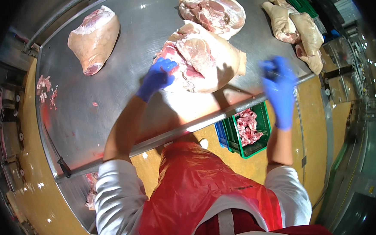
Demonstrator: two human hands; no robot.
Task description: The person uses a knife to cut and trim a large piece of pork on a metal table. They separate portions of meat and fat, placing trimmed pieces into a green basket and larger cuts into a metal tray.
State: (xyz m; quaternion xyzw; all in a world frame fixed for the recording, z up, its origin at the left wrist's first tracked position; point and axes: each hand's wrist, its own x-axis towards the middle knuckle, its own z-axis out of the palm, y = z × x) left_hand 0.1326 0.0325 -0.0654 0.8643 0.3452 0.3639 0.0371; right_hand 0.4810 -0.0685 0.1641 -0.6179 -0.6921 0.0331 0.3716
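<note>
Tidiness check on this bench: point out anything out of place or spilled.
Loose meat scraps lie scattered on the left of the table, apart from the big cuts. A knife lies by the near-left corner, its handle at the rim, where it might get knocked.

Bright light is glaring off the surface [121, 87] and casting shadows — the right hand [279, 78] is blurring — while lines are bending toward the black rim.

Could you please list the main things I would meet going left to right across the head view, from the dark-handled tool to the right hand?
Dark-handled tool, lone meat leg, blue-gloved left hand, large near meat cut, blue-gloved right hand.
</note>
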